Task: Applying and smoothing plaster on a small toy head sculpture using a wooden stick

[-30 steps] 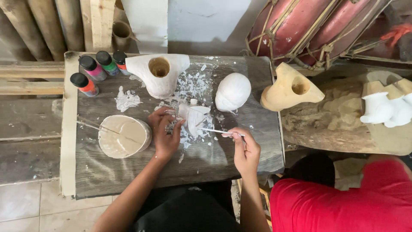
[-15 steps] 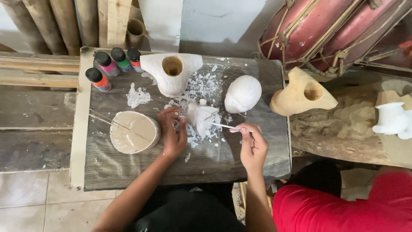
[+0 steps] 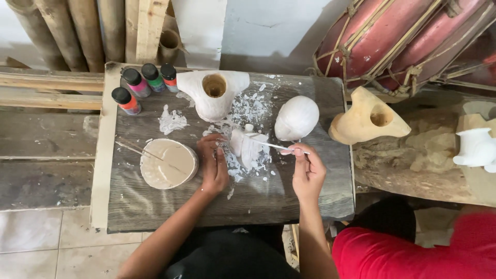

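Left hand (image 3: 214, 168) rests on the small white figure (image 3: 248, 147) in the middle of the grey board (image 3: 289, 199), fingers together against its left side to steady it. Right hand (image 3: 306, 170) has thumb and fingers pinched on a thin brush (image 3: 274, 146), tip touching the figure's top.

Progress, as a judgement: the figure looks wholly white already, so the coat seems far along (touch-up stage, probably). The round white piece (image 3: 296, 118) and the white hollow piece (image 3: 213, 93) look coated too. The tan hollow piece (image 3: 366, 120) off the board's right edge is bare, likely left to do. Four paint bottles (image 3: 144, 85) are capped, seemingly untouched. The paint bowl (image 3: 168, 163), stick across it, sits just left of the left hand.

Hard to tell: the figure's shape, half hidden by fingers and lost among white splashes. A person in red (image 3: 413, 253) is cut off bottom right.
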